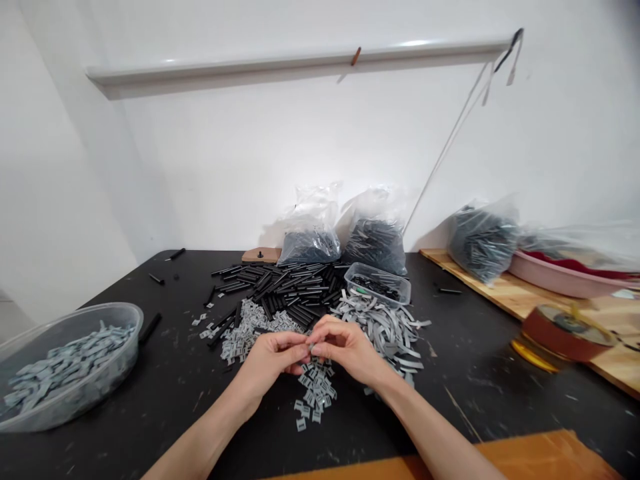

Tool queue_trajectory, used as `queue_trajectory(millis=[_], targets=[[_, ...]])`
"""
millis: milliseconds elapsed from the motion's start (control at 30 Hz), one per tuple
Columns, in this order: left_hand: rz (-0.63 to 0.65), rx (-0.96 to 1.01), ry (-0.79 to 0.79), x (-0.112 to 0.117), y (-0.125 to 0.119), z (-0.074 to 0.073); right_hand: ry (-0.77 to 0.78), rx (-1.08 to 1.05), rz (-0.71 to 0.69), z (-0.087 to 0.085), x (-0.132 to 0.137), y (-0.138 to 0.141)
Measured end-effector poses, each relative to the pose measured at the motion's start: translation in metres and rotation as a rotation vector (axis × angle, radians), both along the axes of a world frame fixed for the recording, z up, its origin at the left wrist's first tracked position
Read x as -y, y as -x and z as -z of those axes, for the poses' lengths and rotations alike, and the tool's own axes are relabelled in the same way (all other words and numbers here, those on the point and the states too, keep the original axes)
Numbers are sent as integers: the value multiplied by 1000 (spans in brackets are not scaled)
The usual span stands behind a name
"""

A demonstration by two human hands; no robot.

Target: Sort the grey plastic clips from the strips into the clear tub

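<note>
My left hand (273, 358) and my right hand (345, 347) meet over the black table (165, 393), fingers pinched together on a small grey plastic piece (309, 349) between them. Just below the hands lies a scatter of small grey clips (315, 390). More small clips (245, 333) lie to the left, a heap of black rods (285, 287) lies behind them, and a pile of long grey strips (385, 327) lies to the right of my right hand.
A clear bowl (65, 363) of grey parts stands at the left edge. A small clear tray (379, 282) and plastic bags of dark parts (375, 237) line the wall. A wooden board (560, 303) at right carries a pink basin (565, 273) and a round tin (563, 333).
</note>
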State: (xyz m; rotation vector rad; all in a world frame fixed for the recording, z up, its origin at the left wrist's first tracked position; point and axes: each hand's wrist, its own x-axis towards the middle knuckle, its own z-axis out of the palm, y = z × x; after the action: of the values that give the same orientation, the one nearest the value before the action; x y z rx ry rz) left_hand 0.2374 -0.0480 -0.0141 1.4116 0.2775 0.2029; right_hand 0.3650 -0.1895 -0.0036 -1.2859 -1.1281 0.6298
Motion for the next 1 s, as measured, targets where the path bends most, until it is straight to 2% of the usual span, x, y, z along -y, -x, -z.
queue_trajectory(millis=[167,400,533,667,800,1000], targets=[[-88,17,-43,-2,-3,-2,68,-154,-38,-3,0,2],[-102,14,-150,-1,-1,-2,150,-182,-50,-7,2,3],[-90,3,-136,-2,-2,0,182,-213,-26,-4,1,2],[-76,15,-112,-2,-2,-1,179,-262,15,3,-2,-1],[-64,30,-152,-1,-2,1,159,-268,20,8,-4,-2],[-59,43,-203,-2,-3,4,120,-270,45,8,-5,1]])
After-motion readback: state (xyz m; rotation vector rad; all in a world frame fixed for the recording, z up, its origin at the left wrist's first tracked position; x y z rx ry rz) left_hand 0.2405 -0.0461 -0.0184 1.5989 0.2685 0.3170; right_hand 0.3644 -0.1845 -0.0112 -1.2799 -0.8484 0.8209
